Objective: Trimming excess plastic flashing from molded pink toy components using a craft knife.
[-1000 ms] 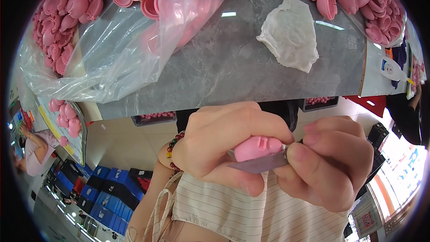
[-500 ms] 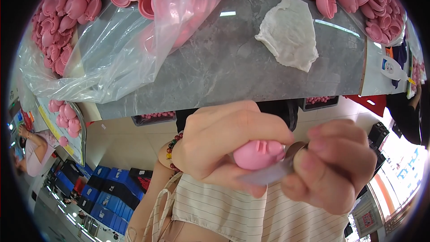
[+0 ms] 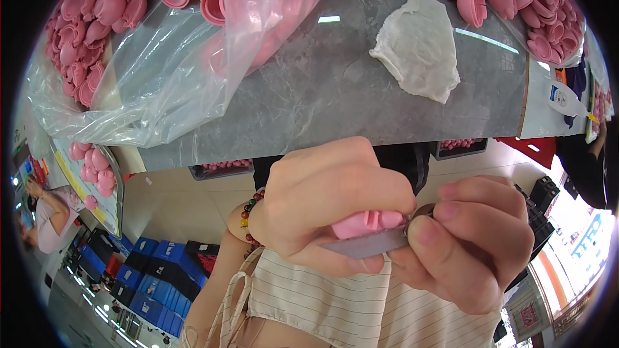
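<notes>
Your left hand point(image 3: 335, 187) is curled closed around a small pink piece point(image 3: 366, 223), with only part of it showing between thumb and forefinger. You have that piece on your own side of the bench point(image 3: 309, 103), in front of its near edge. Your right hand point(image 3: 471, 238), also in front of the bench, pinches a flat grey blade point(image 3: 367, 245) between thumb and fingers. The blade lies along the pink piece's lower side; you cannot tell here whether its edge touches.

On the bench's far right-hand part, you have a crumpled white cloth point(image 3: 419, 48). A clear plastic bag point(image 3: 187, 90) spreads over the bench's left part, beside a heap of pink shells point(image 3: 80, 32). More pink parts point(image 3: 541, 13) crowd the bench's far right corner. Just past the bench's right end lies a white bottle point(image 3: 566, 98) with a yellow tip.
</notes>
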A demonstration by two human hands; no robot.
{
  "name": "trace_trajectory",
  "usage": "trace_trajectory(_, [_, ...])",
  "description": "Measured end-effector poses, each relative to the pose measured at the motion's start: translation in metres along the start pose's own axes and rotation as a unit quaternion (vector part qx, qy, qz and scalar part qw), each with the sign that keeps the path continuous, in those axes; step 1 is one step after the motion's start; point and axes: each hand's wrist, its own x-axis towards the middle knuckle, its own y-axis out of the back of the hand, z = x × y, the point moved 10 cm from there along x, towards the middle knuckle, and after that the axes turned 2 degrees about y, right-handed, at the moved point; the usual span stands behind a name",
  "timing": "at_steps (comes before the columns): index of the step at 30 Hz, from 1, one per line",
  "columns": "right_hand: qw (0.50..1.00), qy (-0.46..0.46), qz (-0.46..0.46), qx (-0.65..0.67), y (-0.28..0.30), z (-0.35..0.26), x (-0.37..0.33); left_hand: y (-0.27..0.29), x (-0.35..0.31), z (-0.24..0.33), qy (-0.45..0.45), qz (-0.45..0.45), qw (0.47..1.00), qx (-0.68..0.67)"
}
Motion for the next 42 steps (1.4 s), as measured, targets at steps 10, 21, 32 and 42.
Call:
trace_trajectory(10, [0.999,0.012,0.033,-0.026,0.006,-0.004,0.000,0.002,0.001,0.000,-0.006,0.024,0.999,-0.031])
trace_trajectory(21, [1.000,0.009,-0.004,-0.011,-0.001,-0.001,0.002,0.003,-0.001,-0.001,-0.011,0.019,0.999,-0.024])
trace_trajectory(32, [1.000,0.003,0.006,-0.010,-0.001,0.000,0.001,0.005,0.000,0.001,-0.018,0.018,1.000,-0.005])
trace_trajectory(42, [0.999,-0.023,-0.017,0.023,-0.003,0.005,0.002,0.006,0.002,0.003,-0.028,0.010,0.999,0.036])
